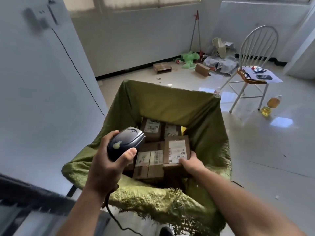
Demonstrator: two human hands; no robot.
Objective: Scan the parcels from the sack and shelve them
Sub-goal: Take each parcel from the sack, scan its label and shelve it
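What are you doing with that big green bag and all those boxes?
A person is scanning parcels. The left hand holds a dark scanner over the open green sack, which is full of cardboard parcels with labels. The right hand has a grip on one parcel at the sack's right side, label facing up. It is still inside the sack, not yet shelved.

I see white labels with barcodes on the parcels (177, 151) in the sack (170, 103), but I can't read any print.
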